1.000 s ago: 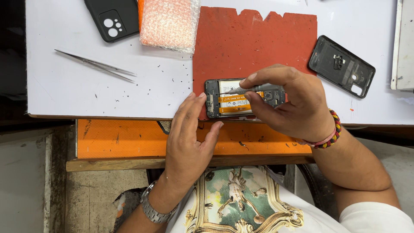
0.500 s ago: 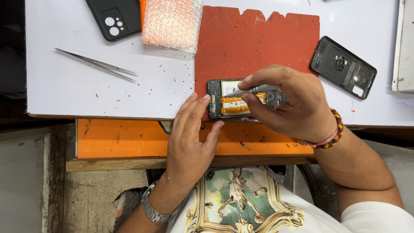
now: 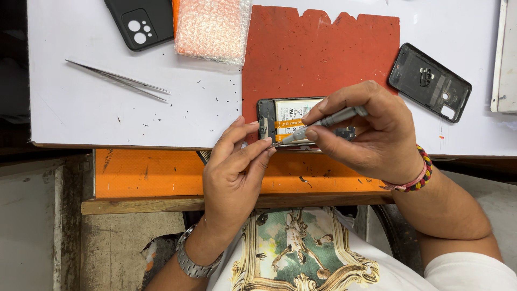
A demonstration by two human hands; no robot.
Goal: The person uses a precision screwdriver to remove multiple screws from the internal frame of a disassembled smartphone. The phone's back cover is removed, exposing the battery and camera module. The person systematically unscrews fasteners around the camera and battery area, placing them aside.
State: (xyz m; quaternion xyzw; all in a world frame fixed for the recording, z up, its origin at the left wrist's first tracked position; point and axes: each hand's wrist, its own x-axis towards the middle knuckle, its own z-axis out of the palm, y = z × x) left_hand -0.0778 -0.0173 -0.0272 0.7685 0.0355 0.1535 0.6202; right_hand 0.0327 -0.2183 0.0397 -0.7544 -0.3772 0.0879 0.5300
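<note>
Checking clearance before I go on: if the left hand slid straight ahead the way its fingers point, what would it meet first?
The left hand points up and right at the opened phone; its fingertips look already at the phone's near edge, by the screwdriver tip. The phone comes first, though depth is unclear.

Under my right hand (image 3: 371, 134) lies the opened phone (image 3: 288, 119), back cover off, white battery and orange flex strip showing, flat on the table edge. I pinch a slim grey screwdriver (image 3: 323, 123), tip slanting down toward my left hand's fingertips (image 3: 265, 145) at the phone's near edge
</note>
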